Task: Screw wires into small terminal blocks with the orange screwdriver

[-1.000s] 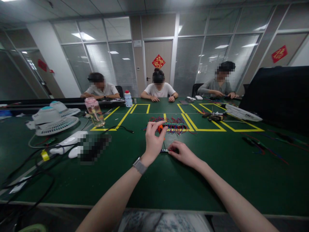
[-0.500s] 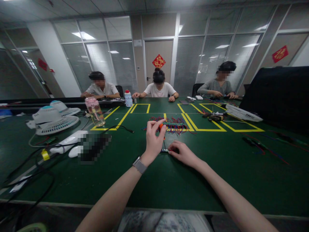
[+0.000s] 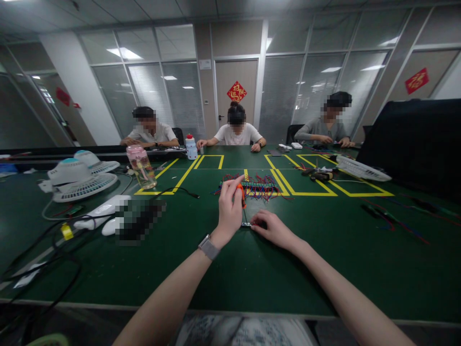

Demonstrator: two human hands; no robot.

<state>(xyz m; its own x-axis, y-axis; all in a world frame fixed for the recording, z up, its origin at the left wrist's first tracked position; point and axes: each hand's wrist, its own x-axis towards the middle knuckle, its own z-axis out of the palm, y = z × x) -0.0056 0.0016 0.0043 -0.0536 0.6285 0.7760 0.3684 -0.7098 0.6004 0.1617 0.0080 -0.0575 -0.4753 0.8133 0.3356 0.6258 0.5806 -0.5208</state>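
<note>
In the head view, my left hand (image 3: 230, 204) is closed around the orange handle of a screwdriver (image 3: 243, 194). The screwdriver stands nearly upright, its thin shaft pointing down at a small circuit board (image 3: 246, 225) on the table. My right hand (image 3: 271, 227) pinches the right end of that board with thumb and fingers, resting low on the green surface. Whether the screwdriver's tip sits in a screw is too small to tell. Just beyond my hands lies a row of small boards with red and blue wires (image 3: 264, 186).
Pliers (image 3: 322, 175) and a white fan (image 3: 362, 169) lie to the right. On the left are a pink-lidded bottle (image 3: 141, 168), white fans (image 3: 84, 178) and black cables (image 3: 61, 250). Yellow tape marks the green table (image 3: 230, 283). Three people sit across it.
My left fingers have shifted around the screwdriver's handle, and more of the orange handle shows. My right hand and the board have stayed in place.
</note>
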